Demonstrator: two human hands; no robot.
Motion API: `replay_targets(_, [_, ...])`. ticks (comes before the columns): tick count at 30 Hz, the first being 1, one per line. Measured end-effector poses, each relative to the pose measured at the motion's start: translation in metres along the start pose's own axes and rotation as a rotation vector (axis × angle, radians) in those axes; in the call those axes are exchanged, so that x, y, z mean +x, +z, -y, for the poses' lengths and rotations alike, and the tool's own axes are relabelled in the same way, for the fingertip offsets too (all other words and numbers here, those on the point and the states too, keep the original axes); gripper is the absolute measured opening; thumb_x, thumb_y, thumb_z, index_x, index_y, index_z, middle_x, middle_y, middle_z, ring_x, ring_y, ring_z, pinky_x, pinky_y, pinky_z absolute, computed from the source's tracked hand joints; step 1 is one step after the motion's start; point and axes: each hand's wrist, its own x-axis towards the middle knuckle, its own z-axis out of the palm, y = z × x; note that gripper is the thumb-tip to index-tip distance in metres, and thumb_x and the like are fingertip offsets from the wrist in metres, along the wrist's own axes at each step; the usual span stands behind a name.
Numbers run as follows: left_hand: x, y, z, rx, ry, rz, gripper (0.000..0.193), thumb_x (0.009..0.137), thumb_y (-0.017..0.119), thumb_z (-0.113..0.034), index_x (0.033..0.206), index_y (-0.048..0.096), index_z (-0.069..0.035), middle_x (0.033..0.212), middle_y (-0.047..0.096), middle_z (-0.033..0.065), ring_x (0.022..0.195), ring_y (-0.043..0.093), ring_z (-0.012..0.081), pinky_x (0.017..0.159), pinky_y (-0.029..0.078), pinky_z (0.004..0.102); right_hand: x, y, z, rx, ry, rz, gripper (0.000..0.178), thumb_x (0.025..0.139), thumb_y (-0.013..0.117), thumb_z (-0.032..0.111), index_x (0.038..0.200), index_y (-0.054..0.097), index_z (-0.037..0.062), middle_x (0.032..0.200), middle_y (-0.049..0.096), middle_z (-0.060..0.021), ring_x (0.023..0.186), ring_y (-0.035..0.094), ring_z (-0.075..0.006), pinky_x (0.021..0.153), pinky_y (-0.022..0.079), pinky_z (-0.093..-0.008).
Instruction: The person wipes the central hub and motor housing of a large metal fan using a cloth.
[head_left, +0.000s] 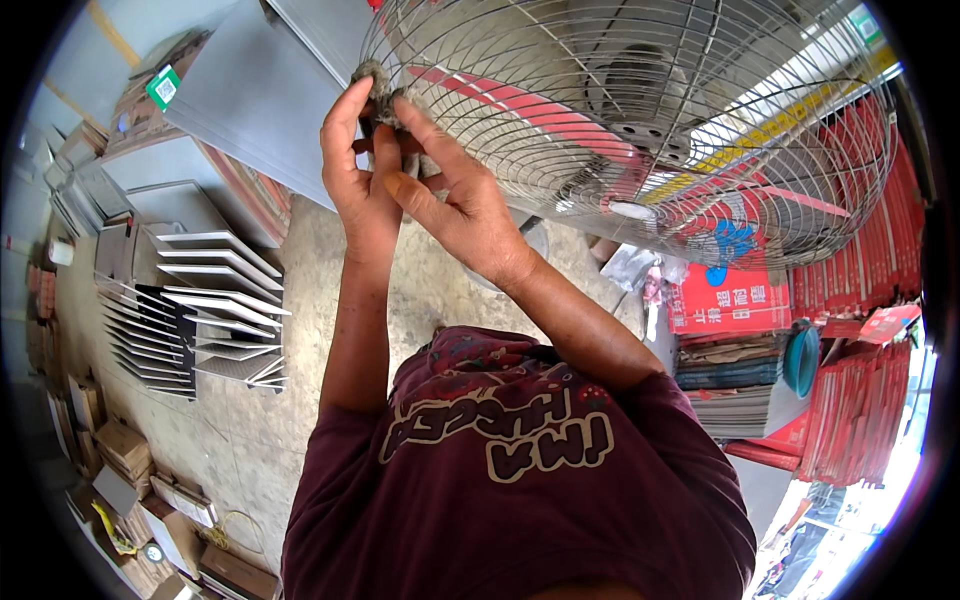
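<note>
A large round fan guard [540, 150] of thin metal wire fills the upper right, with red blades [545, 105] behind its wires. At its left rim both my hands are raised close together. A grey, fuzzy bundle like a dusty rag [371, 72] shows between their fingertips, against the rim. My left hand [358, 195] has its fingers curled and closed round the bundle from the left. My right hand [465, 215] pinches at it from the right, index finger stretched up to it. The fingers partly hide a small dark part between them.
White tile-like panels [225, 290] stand in a rack on the floor at left, by leaning grey boards [250, 95]. Red cartons [860, 400] are stacked at right, with a teal round item [801, 360] among them. Cardboard boxes [122, 445] line the lower left.
</note>
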Motion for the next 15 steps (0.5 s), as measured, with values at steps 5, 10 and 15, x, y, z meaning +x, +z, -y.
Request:
replay_targets(5, [-0.008,-0.008,0.006,0.001,-0.030,-0.030,0.043,0.090,0.050,0.005,0.130,0.051,-0.010,0.125,0.052,0.0036,0.103,0.054,0.0123,0.080,0.044,0.0249,-0.003,0.000,-0.001,-0.019,0.005,0.000,0.064,0.087,0.063,0.015,0.143,0.035,0.0019,0.139,0.045,-0.0196,0.115,0.055,-0.0256,0.078,0.053,-0.0302])
replay_targets(10, [-0.011,-0.007,0.011,-0.029,-0.060,0.004,0.041,0.091,0.051,0.004,0.130,0.051,-0.009,0.122,0.055,0.0037,0.101,0.056,0.0117,0.078,0.045,0.0247,-0.002,0.005,-0.012,0.040,0.067,0.013,0.063,0.087,0.064,0.016,0.142,0.036,0.0021,0.138,0.047,-0.0184,0.116,0.055,-0.0240,0.078,0.053,-0.0295])
replay_targets(15, [-0.044,-0.014,0.029,-0.019,-0.129,0.000,0.039,0.091,0.051,0.005,0.128,0.052,-0.007,0.122,0.056,0.0060,0.105,0.057,0.0129,0.079,0.046,0.0256,-0.026,0.002,-0.025,0.177,0.179,0.035,0.060,0.089,0.063,0.012,0.142,0.038,0.0026,0.134,0.050,-0.0163,0.116,0.054,-0.0207,0.078,0.052,-0.0286])
